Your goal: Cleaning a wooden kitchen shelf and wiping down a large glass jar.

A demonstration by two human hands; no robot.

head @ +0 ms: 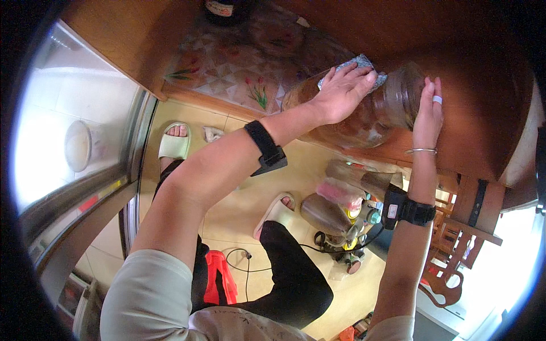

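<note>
A large clear jar point(362, 128) lies tilted in front of a wooden cabinet, its ridged neck pointing right. My left hand point(347, 91) presses a grey-blue cloth point(361, 62) against the upper side of the jar. At the jar's mouth, my right hand point(430, 113) rests with its fingers against the rim and the palm turned towards it. A ring and a bracelet are on that hand and wrist. The jar's underside and its contents, if any, are hard to make out. Behind the jar, a flower-patterned sheet point(239, 81) covers the cabinet's bottom shelf.
A dark bottle point(222, 7) stands at the back of the shelf. Several bottles and jars point(332, 213) crowd the tiled floor below my right forearm. A black cable point(247, 273) and a red plastic stool point(219, 277) are near my legs. A glass sliding door point(140, 123) borders the left.
</note>
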